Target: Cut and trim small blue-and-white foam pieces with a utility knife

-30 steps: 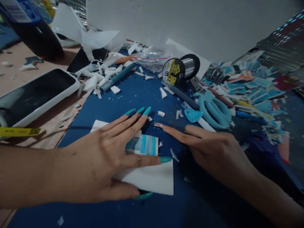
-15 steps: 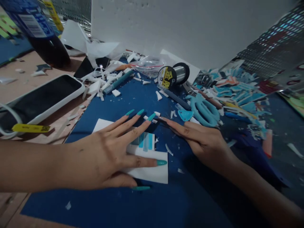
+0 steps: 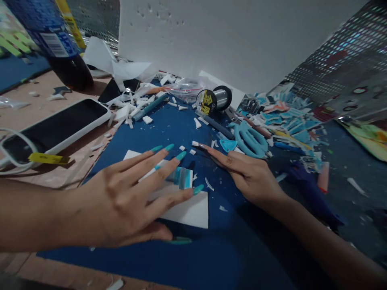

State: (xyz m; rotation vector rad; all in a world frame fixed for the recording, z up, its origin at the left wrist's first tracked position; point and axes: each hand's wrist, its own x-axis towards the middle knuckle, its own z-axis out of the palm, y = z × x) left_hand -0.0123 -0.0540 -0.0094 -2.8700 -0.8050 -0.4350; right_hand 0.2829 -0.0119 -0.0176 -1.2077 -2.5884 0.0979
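Observation:
My left hand (image 3: 133, 193), with long teal nails, is spread over a white foam sheet (image 3: 193, 209). A smaller white piece with blue and grey stripes (image 3: 182, 177) shows beneath its fingers. To the right, my right hand (image 3: 250, 173) is closed, index finger stretched along a slim dark tool (image 3: 208, 151) whose kind I cannot make out. At its tip is a small white bit (image 3: 195, 143); whether it is gripped or only touched is unclear. Two more white bits (image 3: 182, 148) lie just left of the tip.
A blue mat (image 3: 157, 133) covers the work surface. Light-blue-handled scissors (image 3: 250, 139), a wire spool (image 3: 214, 100) and a dark blue tool (image 3: 314, 193) lie to the right. Foam scraps (image 3: 290, 112) are heaped behind. At left are a phone (image 3: 60, 129) and a drink bottle (image 3: 63, 52).
The tip at my right hand has moved left to the white bit, which lay slightly apart from it before. My left hand has shifted and bent its fingers a little. The view has turned slightly.

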